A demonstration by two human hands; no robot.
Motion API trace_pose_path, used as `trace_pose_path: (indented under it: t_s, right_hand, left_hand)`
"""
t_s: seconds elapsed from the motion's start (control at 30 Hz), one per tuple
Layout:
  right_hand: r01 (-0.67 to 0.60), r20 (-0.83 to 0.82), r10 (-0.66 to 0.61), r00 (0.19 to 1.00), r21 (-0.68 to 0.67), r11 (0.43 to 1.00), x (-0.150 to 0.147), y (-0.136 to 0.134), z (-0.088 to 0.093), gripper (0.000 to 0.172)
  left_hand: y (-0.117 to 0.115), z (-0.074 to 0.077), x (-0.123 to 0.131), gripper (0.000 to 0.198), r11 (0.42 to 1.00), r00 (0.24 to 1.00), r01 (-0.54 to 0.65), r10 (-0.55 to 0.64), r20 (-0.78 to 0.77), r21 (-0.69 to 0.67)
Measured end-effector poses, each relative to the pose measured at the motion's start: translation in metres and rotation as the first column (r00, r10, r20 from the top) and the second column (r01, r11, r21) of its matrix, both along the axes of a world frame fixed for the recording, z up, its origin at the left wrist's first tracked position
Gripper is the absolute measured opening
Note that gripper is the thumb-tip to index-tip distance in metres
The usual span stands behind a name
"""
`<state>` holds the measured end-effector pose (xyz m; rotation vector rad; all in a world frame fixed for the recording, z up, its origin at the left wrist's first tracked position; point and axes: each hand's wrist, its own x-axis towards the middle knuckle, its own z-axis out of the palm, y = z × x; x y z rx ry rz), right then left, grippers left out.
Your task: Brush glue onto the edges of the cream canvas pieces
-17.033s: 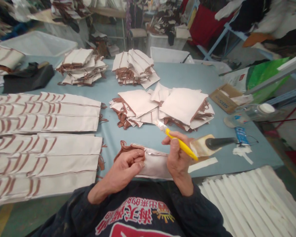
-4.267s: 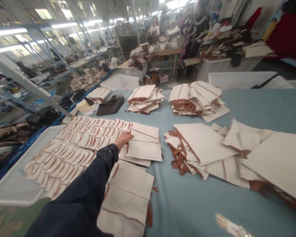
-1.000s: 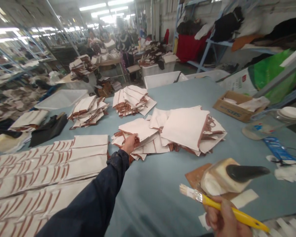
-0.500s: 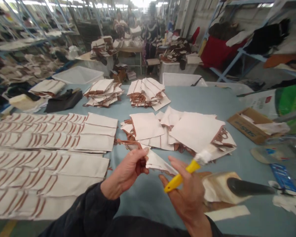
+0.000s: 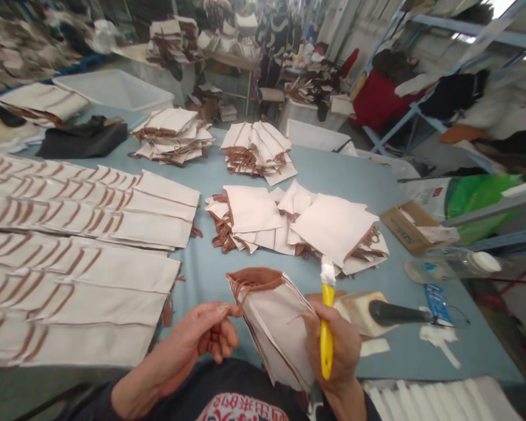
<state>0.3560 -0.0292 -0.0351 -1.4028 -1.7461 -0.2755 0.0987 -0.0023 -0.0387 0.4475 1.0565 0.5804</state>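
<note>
My right hand [image 5: 335,342] is closed round a yellow-handled brush [image 5: 327,327], its pale bristles pointing away from me. The same hand also grips the side of a cream fabric pouch [image 5: 276,321] with brown trim and a brown inside showing at its gaping top. My left hand [image 5: 201,333] is at the pouch's left edge, fingers loosely curled and apart, fingertips at or against the edge; contact is hard to tell. Just beyond lies a heap of similar cream pouches [image 5: 333,225] with brown cords.
Overlapping rows of cream pouches [image 5: 92,280] cover the table's left side. Two stacks [image 5: 173,134] stand farther back. At right are a dark-handled tool [image 5: 398,313] on a stained pale block, a cardboard box [image 5: 405,228] and a clear jar [image 5: 460,263]. White bins [image 5: 114,88] stand beyond.
The pouch has come nearer to me and turned, its top now spread apart. My left hand has let go of its corner, and the brush has swung from slanted to nearly upright.
</note>
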Motion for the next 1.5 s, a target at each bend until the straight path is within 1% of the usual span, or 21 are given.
trace_pose_path:
  t_s: [0.07,0.1,0.17,0.23,0.3,0.33,0.4,0.47,0.53,0.67,0.77,0.83,0.87,0.93,1.0,1.07,1.17,1.27,1.33,1.4,1.5]
  right_hand:
    - [0.026,0.018,-0.026,0.999,0.016,1.0,0.0,-0.006,0.001,0.022]
    - [0.026,0.032,-0.026,0.999,0.019,0.999,0.001,-0.009,0.001,0.022]
    - [0.005,0.064,-0.006,0.998,0.018,1.0,0.002,-0.014,0.003,0.021]
    - [-0.009,0.09,0.009,0.996,0.005,1.0,0.003,-0.018,0.007,0.022]
    - [-0.03,0.103,0.029,0.994,0.009,1.0,0.001,-0.021,0.011,0.024]
    - [-0.059,0.103,0.057,0.993,0.009,0.998,0.0,-0.022,0.012,0.024]
    - [-0.139,0.087,0.139,0.986,-0.003,0.99,-0.003,-0.024,0.013,0.023]
    - [-0.193,0.06,0.194,0.979,-0.022,0.981,-0.008,-0.027,0.011,0.022]
    - [-0.193,0.034,0.194,0.98,-0.036,0.981,-0.013,-0.029,0.006,0.019]
    - [-0.114,-0.065,0.107,0.992,-0.11,0.987,-0.024,-0.03,-0.007,0.016]
    - [-0.018,-0.131,-0.006,0.991,-0.179,0.984,-0.028,-0.033,-0.016,0.022]
    - [0.031,-0.145,-0.057,0.988,-0.177,0.984,-0.029,-0.038,-0.022,0.024]
    - [0.048,-0.148,-0.073,0.986,-0.168,0.985,-0.029,-0.041,-0.025,0.024]
    - [0.06,-0.15,-0.086,0.985,-0.169,0.984,-0.029,-0.047,-0.031,0.023]
    - [0.046,-0.15,-0.076,0.986,-0.193,0.98,-0.031,-0.053,-0.037,0.021]
    - [0.026,-0.15,-0.056,0.987,-0.193,0.981,-0.034,-0.056,-0.042,0.018]
    - [-0.003,-0.146,-0.018,0.989,-0.143,0.99,-0.037,-0.059,-0.047,0.013]
    - [-0.049,-0.136,0.035,0.99,-0.108,0.993,-0.036,-0.06,-0.049,0.011]
    - [-0.074,-0.128,0.062,0.99,-0.09,0.993,-0.035,-0.06,-0.05,0.011]
    - [-0.089,-0.122,0.079,0.989,-0.08,0.993,-0.034,-0.061,-0.05,0.012]
    - [-0.099,-0.118,0.089,0.989,-0.087,0.991,-0.035,-0.06,-0.049,0.012]
  left_hand:
    - [-0.006,-0.016,-0.005,0.056,0.994,0.993,-0.096,0.092,-0.073,-0.048]
    - [-0.007,-0.022,-0.009,0.054,0.989,0.981,-0.146,0.142,-0.129,-0.024]
    - [-0.007,-0.027,-0.016,0.048,0.975,0.945,-0.171,0.204,-0.257,0.144]
    - [-0.004,-0.02,-0.022,0.036,0.912,0.892,-0.063,0.234,-0.386,0.406]
    - [0.001,-0.004,-0.023,0.024,0.768,0.849,0.128,0.242,-0.469,0.627]
    - [0.004,0.005,-0.02,0.022,0.668,0.839,0.23,0.233,-0.492,0.708]
    - [0.011,0.021,-0.01,0.033,0.434,0.845,0.417,0.139,-0.517,0.798]
    - [0.02,0.031,0.002,0.039,0.239,0.825,0.547,0.004,-0.564,0.802]
    - [0.032,0.032,0.012,0.023,0.153,0.756,0.654,-0.135,-0.64,0.741]
    - [0.062,0.023,0.026,0.014,0.082,0.619,0.763,-0.379,-0.688,0.641]
    - [0.081,0.017,0.035,0.019,-0.064,0.558,0.764,-0.435,-0.707,0.642]
    - [0.083,0.014,0.04,0.02,-0.169,0.558,0.738,-0.392,-0.732,0.653]
    - [0.081,0.013,0.042,0.017,-0.201,0.578,0.73,-0.328,-0.747,0.653]
    - [0.071,0.01,0.042,0.007,-0.211,0.617,0.748,-0.126,-0.777,0.629]
    - [0.056,0.008,0.039,0.008,-0.169,0.616,0.783,0.069,-0.785,0.599]
    - [0.042,0.003,0.035,0.01,-0.154,0.63,0.775,0.127,-0.766,0.613]
    - [0.024,-0.004,0.029,0.011,-0.151,0.708,0.703,0.054,-0.704,0.695]
    - [0.013,-0.009,0.024,0.012,-0.075,0.767,0.641,0.005,-0.642,0.764]
    - [0.007,-0.01,0.022,0.014,-0.011,0.771,0.637,-0.023,-0.637,0.771]
    - [0.004,-0.009,0.021,0.018,0.084,0.741,0.671,-0.095,-0.664,0.737]
    - [0.007,-0.006,0.017,0.024,0.234,0.684,0.728,-0.306,-0.662,0.644]
